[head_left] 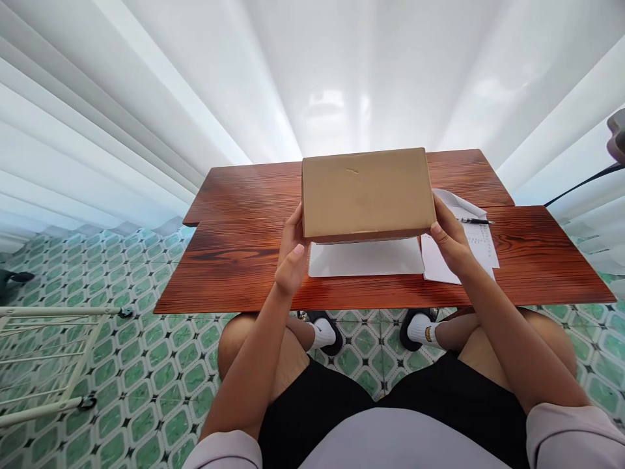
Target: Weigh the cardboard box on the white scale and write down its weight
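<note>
A brown cardboard box (366,195) is held up in front of me, above the table, with a small scuff on its face. My left hand (291,254) grips its left end, the thumb at the lower corner and the other fingers partly hidden behind the box. At the right end my right hand (450,236) is closed on the box, thumb on its lower right corner. Below the box a flat white panel (366,258) lies on the table, its far part hidden by the box.
The reddish wooden table (234,260) spans the view. Papers (442,264) with writing lie at right, a black pen (476,221) on top. White curtains (361,71) hang behind. A white metal rack (58,358) on wheels stands on the tiled floor at left.
</note>
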`<act>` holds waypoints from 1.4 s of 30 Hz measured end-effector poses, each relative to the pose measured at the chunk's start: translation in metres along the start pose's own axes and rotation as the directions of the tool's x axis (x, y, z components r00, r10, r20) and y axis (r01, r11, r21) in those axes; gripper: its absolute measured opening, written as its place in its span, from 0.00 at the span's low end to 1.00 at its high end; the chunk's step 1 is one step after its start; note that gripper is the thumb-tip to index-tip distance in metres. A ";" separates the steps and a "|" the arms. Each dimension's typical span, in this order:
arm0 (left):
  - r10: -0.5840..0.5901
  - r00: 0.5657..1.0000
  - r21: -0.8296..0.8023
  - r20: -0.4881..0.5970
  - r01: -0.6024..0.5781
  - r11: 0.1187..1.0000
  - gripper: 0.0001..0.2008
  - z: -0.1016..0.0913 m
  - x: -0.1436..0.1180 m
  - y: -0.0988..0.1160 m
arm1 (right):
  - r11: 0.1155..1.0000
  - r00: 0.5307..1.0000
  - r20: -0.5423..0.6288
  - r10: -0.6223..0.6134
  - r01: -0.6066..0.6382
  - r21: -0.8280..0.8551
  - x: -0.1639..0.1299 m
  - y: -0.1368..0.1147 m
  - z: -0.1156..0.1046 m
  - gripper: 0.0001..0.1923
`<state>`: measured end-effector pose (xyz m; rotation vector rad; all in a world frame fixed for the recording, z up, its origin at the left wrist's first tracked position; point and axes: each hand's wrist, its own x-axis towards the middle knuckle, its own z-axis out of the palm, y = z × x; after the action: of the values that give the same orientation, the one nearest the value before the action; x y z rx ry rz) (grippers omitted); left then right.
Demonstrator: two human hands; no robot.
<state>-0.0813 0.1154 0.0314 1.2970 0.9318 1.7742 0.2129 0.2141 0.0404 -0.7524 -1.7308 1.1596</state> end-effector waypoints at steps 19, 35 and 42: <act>-0.102 0.991 0.000 0.080 0.103 0.995 0.35 -0.001 -0.003 -0.015 | 1.000 0.999 -0.046 0.006 -0.007 -0.018 -0.009 0.009 -0.012 0.34; -0.102 0.984 -0.009 0.144 0.104 0.995 0.32 -0.005 -0.004 -0.017 | 0.999 0.999 -0.036 0.035 -0.036 -0.038 -0.008 0.014 -0.010 0.34; -0.055 0.981 0.006 0.188 0.055 0.998 0.33 -0.009 -0.005 -0.024 | 0.999 1.000 -0.025 0.001 -0.002 -0.035 -0.008 0.018 -0.011 0.31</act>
<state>-0.0851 0.1211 0.0062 1.3984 0.8534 1.5784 0.2261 0.2185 0.0233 -0.7865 -1.7337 1.1188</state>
